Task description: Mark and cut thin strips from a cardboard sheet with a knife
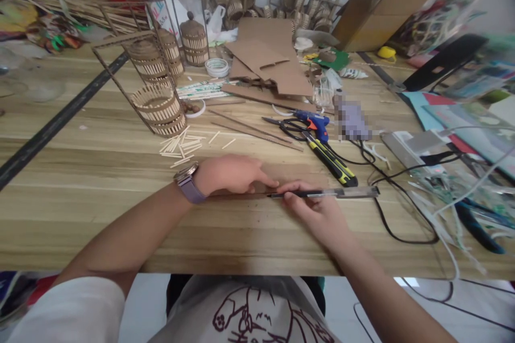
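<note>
My right hand (311, 206) is closed around a black pen (328, 193). The pen lies almost level, its tip pointing left and close to a thin brown cardboard strip (241, 196) on the wooden table. My left hand (233, 172), with a watch (187, 174) on the wrist, rests palm down over the strip. Its index finger stretches toward the pen tip; the other fingers are partly hidden. Beyond the left hand are short pale sticks (181, 146) in a loose pile and a small slatted basket (159, 110) with a tall handle frame.
A yellow-and-black utility knife (332, 161), black scissors (292, 127) and a blue glue gun (314, 122) lie beyond my right hand. Cardboard sheets (265, 37) are stacked farther back. Black cables (396, 238) and a power strip (406, 153) are at right. A tape roll (217, 67) sits behind.
</note>
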Demonstrator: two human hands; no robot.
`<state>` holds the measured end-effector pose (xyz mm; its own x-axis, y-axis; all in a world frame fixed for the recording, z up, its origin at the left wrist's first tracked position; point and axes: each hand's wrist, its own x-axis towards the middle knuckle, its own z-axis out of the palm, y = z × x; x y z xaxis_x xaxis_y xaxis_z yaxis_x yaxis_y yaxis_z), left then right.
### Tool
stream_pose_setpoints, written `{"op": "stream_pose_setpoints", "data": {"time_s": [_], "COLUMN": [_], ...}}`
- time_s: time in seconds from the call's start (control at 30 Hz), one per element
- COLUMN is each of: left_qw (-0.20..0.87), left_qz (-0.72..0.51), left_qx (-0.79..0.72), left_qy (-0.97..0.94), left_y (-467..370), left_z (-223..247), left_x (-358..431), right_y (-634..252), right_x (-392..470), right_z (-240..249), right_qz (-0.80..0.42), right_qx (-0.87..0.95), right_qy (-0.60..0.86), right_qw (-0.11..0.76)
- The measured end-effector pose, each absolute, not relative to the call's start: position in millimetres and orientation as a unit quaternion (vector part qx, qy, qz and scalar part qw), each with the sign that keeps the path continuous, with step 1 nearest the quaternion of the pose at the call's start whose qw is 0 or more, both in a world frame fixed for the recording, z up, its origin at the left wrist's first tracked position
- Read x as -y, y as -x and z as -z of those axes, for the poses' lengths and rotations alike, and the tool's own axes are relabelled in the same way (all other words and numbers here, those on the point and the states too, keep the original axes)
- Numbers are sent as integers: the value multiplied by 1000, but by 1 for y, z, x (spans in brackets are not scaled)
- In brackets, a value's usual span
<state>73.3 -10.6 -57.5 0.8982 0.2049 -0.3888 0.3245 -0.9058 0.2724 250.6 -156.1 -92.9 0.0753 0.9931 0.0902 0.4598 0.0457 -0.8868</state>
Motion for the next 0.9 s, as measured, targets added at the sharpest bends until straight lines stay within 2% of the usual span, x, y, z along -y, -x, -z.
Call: {"op": "stream_pose_setpoints", "data": {"time_s": [0.5, 0.7, 0.8, 0.9], "left_qw": [189, 180, 179, 183], "left_qz": [163, 165, 175, 191], "left_qx": [-122, -134, -139, -149], "left_qy": [-961, -960, -958, -953], "left_y": [-73, -72, -72, -72], "left_z": [56, 58, 58, 56], "left_x": [10, 9, 9, 10], "right_y": [-231, -247, -271, -294], "right_x": [151, 156, 157, 149], "right_z": [104, 87, 79, 83], "right_qz": [-286, -307, -260, -163], "right_qx": [637, 633, 608, 660], "right_qy": [582, 584, 614, 625], "right_qw": [416, 405, 431, 384]}}
